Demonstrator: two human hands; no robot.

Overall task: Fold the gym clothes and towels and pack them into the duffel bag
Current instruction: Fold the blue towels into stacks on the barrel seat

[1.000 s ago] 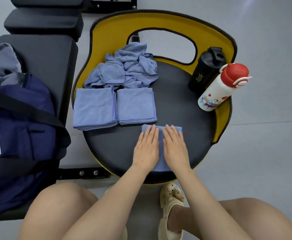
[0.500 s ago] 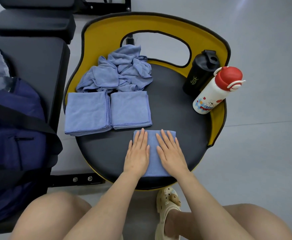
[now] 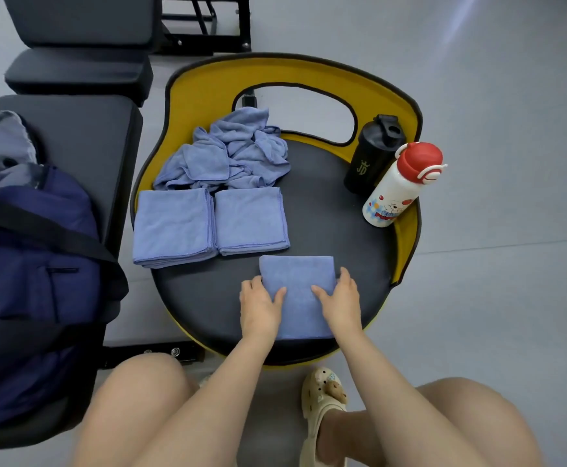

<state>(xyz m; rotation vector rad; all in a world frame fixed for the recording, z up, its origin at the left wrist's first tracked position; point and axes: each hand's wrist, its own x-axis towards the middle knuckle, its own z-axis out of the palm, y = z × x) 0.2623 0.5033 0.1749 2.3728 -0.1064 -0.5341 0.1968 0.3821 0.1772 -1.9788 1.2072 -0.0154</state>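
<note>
Folded towel [image 3: 297, 291]: lies on the near part of the round black seat pad [image 3: 325, 210], long side running away from the person, just near of the two finished squares.
Left hand [image 3: 258, 306]: curled over the towel's left edge, thumb on top and fingers at the side — grasping the cloth, probably to lift it or to square the fold.
Right hand [image 3: 341, 299]: mirrors it on the right edge, thumb on top, fingers wrapped at the side, gripping the same towel.
Finished towels: the left square [image 3: 174, 227] and the right square [image 3: 251, 221] sit side by side, edges nearly touching, likely kept clear of the work spot so they stay flat.
Unfolded pile [image 3: 228, 156]: crumpled blue towels heaped at the far left of the pad, partly on the yellow rim [image 3: 309, 74], within reach for later folds.
Duffel bag [image 3: 36, 291]: navy, on the bench [image 3: 83, 139] at far left, with grey fabric showing at its far end — nothing blue packed in it yet, as far as can be seen.
Bottles: a black shaker [image 3: 373, 153] and a red-capped white bottle [image 3: 401, 187] stand at the right edge, touching, out of the folding area.
Progress: judged early to middle, with folding unfinished.
</note>
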